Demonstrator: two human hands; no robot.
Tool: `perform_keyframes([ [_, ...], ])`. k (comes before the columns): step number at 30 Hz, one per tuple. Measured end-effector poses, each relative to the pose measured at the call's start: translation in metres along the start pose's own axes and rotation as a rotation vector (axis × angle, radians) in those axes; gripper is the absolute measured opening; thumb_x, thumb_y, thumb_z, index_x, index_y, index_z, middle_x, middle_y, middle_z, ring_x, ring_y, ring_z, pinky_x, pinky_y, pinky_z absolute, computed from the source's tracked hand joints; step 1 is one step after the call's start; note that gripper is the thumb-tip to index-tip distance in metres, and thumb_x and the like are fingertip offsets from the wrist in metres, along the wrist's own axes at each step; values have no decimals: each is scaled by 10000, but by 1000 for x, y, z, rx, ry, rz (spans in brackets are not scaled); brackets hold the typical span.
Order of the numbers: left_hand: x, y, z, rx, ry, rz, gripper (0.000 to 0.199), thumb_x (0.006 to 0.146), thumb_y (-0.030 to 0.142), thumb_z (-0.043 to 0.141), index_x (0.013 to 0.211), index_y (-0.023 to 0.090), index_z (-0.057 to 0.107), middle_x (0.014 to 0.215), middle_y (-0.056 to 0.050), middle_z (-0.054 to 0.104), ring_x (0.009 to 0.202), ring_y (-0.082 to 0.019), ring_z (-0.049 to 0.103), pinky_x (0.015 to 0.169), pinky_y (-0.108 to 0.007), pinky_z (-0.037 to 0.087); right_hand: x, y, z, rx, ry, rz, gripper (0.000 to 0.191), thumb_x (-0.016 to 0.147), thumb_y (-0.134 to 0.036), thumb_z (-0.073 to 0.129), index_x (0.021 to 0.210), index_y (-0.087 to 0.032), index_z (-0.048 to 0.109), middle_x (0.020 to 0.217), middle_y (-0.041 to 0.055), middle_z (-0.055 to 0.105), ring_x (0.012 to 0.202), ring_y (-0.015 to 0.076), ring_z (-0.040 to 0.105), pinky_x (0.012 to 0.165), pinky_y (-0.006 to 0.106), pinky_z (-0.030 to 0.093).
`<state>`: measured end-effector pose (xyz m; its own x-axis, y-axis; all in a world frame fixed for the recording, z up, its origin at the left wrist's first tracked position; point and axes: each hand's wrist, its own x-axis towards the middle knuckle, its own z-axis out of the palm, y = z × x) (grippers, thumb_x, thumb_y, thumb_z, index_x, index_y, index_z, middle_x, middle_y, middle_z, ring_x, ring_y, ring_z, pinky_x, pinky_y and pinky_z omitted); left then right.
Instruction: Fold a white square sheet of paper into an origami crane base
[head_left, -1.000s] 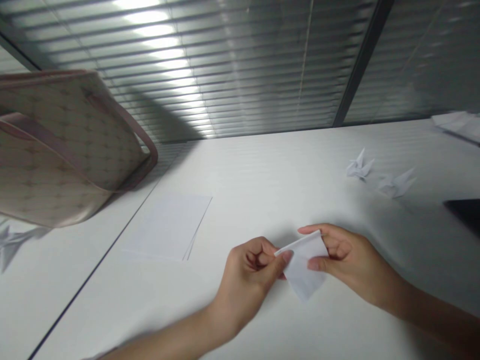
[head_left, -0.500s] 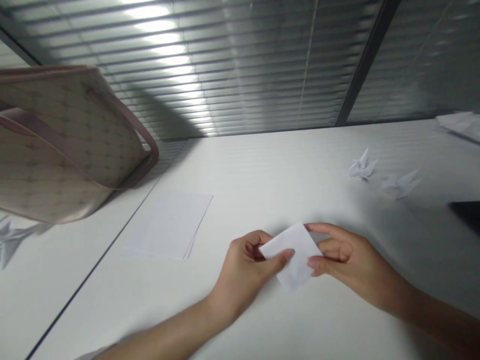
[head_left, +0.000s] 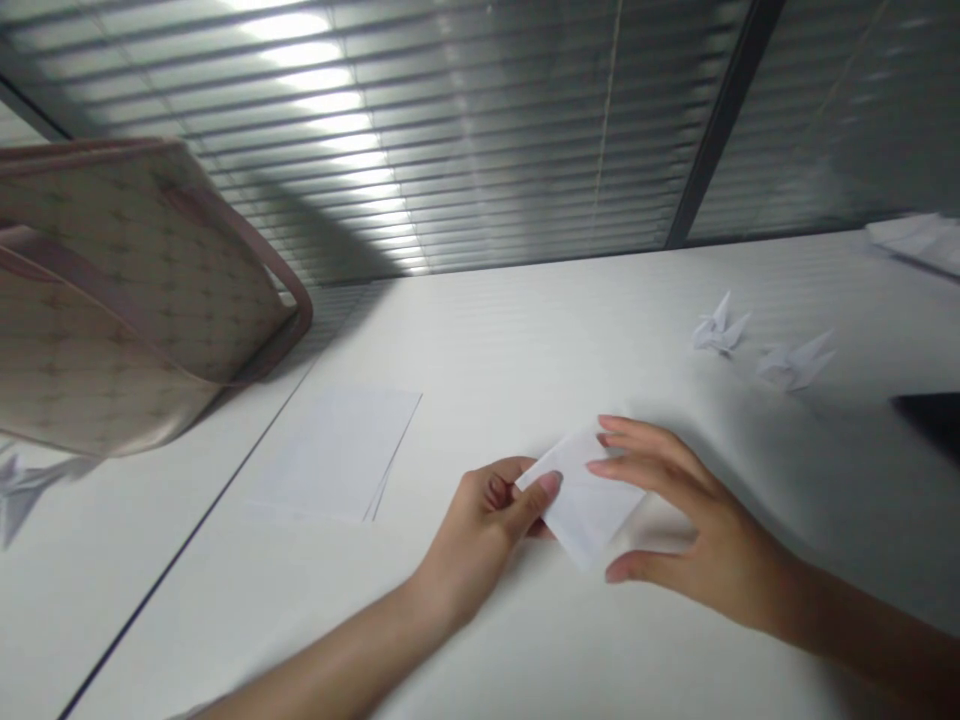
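Note:
A small folded square of white paper (head_left: 589,505) is held just above the white table, one corner pointing toward me. My left hand (head_left: 487,525) pinches its left corner, thumb on top and fingers underneath. At the paper's right side, my right hand (head_left: 682,510) is spread, its fingertips over the upper right edge and its thumb apart below. Whether those fingertips touch the paper I cannot tell. Some flat white sheets (head_left: 345,450) lie on the table to the left of my left hand.
Two folded paper cranes (head_left: 720,328) stand at the back right. Another folded paper piece (head_left: 26,485) lies at the left edge, below a pink-trimmed handbag (head_left: 135,290). More white paper (head_left: 919,240) is at the far right, a dark flat object (head_left: 934,420) nearer. Blinds (head_left: 480,140) back the table (head_left: 480,350).
My right hand has let go of the paper's right corner and spread its fingers. The left thumb has shifted toward the left corner, still gripping the paper.

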<state>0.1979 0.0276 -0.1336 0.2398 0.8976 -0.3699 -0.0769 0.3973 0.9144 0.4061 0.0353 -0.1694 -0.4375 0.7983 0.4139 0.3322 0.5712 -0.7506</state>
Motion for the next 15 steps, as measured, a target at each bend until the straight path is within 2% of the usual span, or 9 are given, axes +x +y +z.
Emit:
perform_keyframes([
  [2,-1,-1,1,-7,-50,-3,268,837,381,641,872,124,708,783,-64,699,720,-180,631,711,-292,500,0,0,2,-20,-5,-62,366,747,-227,731,1100,-279,655,1417,86,418,1295,281,438,1009,452,458],
  [5,-3,-1,2,-10,-62,-6,274,832,383,651,899,128,724,795,-64,708,724,-177,635,699,-269,496,0,1,3,41,-9,-9,217,762,-283,727,978,-267,713,1361,87,479,1211,271,524,960,433,500],
  [9,-4,-1,2,-35,-109,-7,366,835,477,622,881,130,731,792,-67,700,738,-180,633,706,-266,496,2,2,0,82,6,89,132,841,-298,640,934,-278,731,1253,76,577,1130,234,589,888,357,542],
  [11,-5,-2,4,-55,-165,16,431,776,541,659,875,127,730,794,-64,690,756,-184,623,714,-260,490,4,1,0,86,54,122,149,875,-290,589,856,-265,734,1156,69,632,1049,210,629,807,297,563],
  [13,-7,-3,6,-45,-196,25,436,672,512,764,885,134,727,806,-53,685,762,-180,607,690,-234,470,5,1,1,87,114,164,176,877,-286,578,774,-236,712,1044,68,671,951,199,655,753,273,563],
  [15,-7,-4,9,22,-170,-1,371,665,445,791,864,139,723,784,-43,677,721,-167,586,633,-217,441,6,1,3,112,161,209,158,870,-283,583,758,-220,675,971,66,677,905,195,654,747,271,553],
])
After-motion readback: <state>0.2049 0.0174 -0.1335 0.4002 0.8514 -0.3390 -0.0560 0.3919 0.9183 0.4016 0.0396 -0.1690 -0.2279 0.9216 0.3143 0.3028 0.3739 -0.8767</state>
